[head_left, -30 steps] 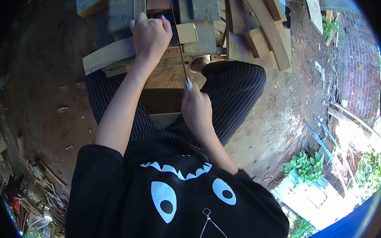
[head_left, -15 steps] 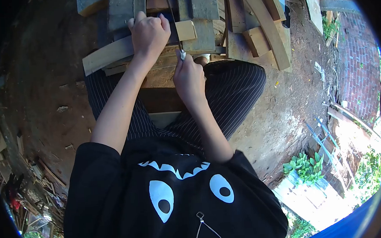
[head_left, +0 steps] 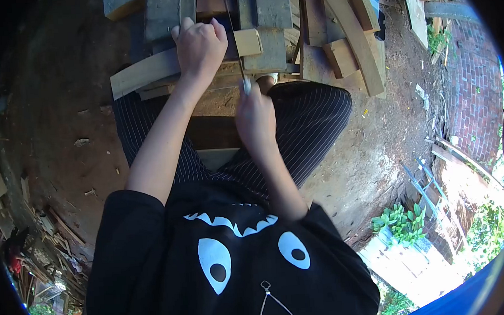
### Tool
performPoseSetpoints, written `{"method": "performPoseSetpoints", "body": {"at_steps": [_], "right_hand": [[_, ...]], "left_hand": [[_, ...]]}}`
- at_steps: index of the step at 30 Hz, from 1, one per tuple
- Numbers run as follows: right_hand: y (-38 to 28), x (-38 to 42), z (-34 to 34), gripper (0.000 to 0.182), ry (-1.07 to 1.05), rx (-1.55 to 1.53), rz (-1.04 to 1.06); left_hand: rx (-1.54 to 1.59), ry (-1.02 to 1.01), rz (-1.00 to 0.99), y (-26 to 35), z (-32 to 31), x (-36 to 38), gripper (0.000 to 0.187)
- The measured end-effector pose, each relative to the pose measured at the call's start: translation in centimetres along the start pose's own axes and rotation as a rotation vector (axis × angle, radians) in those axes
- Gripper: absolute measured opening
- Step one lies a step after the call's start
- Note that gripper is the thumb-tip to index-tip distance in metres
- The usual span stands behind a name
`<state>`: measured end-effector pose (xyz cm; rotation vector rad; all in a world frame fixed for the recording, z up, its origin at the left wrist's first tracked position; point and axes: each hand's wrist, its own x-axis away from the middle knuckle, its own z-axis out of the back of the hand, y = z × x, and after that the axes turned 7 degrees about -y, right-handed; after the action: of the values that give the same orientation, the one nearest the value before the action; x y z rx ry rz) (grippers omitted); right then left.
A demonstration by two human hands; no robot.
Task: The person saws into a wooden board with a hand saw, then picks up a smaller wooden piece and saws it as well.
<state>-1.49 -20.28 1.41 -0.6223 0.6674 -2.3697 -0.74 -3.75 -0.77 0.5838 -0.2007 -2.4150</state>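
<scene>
My left hand [head_left: 199,46] is closed over a curved wooden board [head_left: 142,73] and presses it down on the workbench [head_left: 265,55]; its fingertips are hidden. My right hand [head_left: 255,114], slightly blurred, grips the pale handle of a saw [head_left: 242,68]. The saw's thin dark blade is seen edge-on, running away from me across the wood. Just right of the blade lies the light-coloured end of the board [head_left: 248,42]. Whether a thin strip still joins it to the rest cannot be made out.
Curved wooden pieces [head_left: 353,38] and a wood block [head_left: 341,57] are stacked right of the bench. My knees in striped trousers [head_left: 312,111] flank the near edge. Scrap wood [head_left: 51,236] lies at far left, a brick surface [head_left: 476,88] at far right.
My right hand has pulled the saw back towards my body, a short way. My left hand stays in place on the board.
</scene>
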Motion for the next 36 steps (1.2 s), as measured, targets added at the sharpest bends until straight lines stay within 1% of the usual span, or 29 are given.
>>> {"method": "performPoseSetpoints", "body": {"at_steps": [1,2,4,5,7,10,11,13,14,15,19,20,23,27,29,30,32,35,36], "right_hand": [[0.6,2.5,0.3,0.014,-0.036,-0.003,-0.032],[1.7,4.9,0.3,0.014,-0.133,-0.002,-0.086],[2.2,7.3,0.8,0.015,-0.108,-0.104,-0.055],[2.2,6.9,0.3,0.016,-0.100,-0.095,-0.064],[1.4,3.8,-0.8,0.018,-0.069,-0.076,-0.076],[-0.1,0.0,-0.9,0.020,0.051,-0.031,-0.010],[-0.3,0.5,-0.1,0.020,0.038,-0.119,0.021],[0.0,2.2,-0.5,0.020,-0.035,-0.071,-0.042],[0.0,3.0,-0.6,0.020,-0.071,-0.045,-0.079],[-0.5,3.3,-0.5,0.012,-0.003,-0.067,-0.103],[-0.4,6.2,-0.8,0.012,-0.058,-0.087,-0.174],[0.0,7.2,-0.6,0.011,-0.073,-0.107,-0.171],[1.4,9.5,0.0,0.010,-0.108,-0.133,-0.149],[1.5,6.6,-0.8,0.017,-0.106,-0.066,-0.069],[0.2,3.0,0.0,0.018,-0.083,-0.022,-0.128],[0.3,1.8,0.3,0.019,-0.047,-0.032,-0.050],[0.0,-0.6,0.5,0.018,-0.059,-0.026,-0.025],[0.3,1.1,0.1,0.019,0.006,-0.035,-0.015],[0.8,2.9,0.2,0.019,-0.043,-0.065,-0.047]], "left_hand": [[-0.004,0.000,0.028,0.1,-0.1,0.1,0.038],[0.020,0.017,0.001,0.0,-0.3,0.1,0.038],[0.061,0.046,-0.056,-0.2,-0.5,0.2,0.038],[0.061,0.038,-0.071,-0.3,-0.5,0.4,0.038],[0.064,0.035,-0.109,-0.5,-0.5,0.2,0.037],[0.034,0.028,-0.101,-0.6,-0.5,0.1,0.036],[0.049,0.026,-0.122,-0.6,-0.4,0.1,0.035],[0.089,0.018,-0.163,0.0,-0.3,0.6,0.032],[0.087,0.010,-0.139,0.4,-0.3,0.8,0.032],[0.083,0.004,-0.113,0.6,-0.3,1.1,0.032],[0.046,0.010,-0.042,0.5,-0.1,0.9,0.032],[0.046,0.005,-0.023,0.6,-0.2,1.0,0.032],[0.049,0.009,-0.048,0.6,0.0,1.0,0.033],[0.014,0.001,-0.066,0.3,0.1,0.9,0.034],[0.004,0.000,-0.069,0.5,0.2,0.9,0.034],[-0.004,0.000,-0.070,0.4,0.3,0.8,0.034],[-0.009,-0.002,-0.066,0.3,0.4,0.7,0.034],[-0.003,0.002,-0.034,0.7,0.4,0.8,0.034],[-0.004,0.008,-0.019,0.6,0.3,0.8,0.033]]}}
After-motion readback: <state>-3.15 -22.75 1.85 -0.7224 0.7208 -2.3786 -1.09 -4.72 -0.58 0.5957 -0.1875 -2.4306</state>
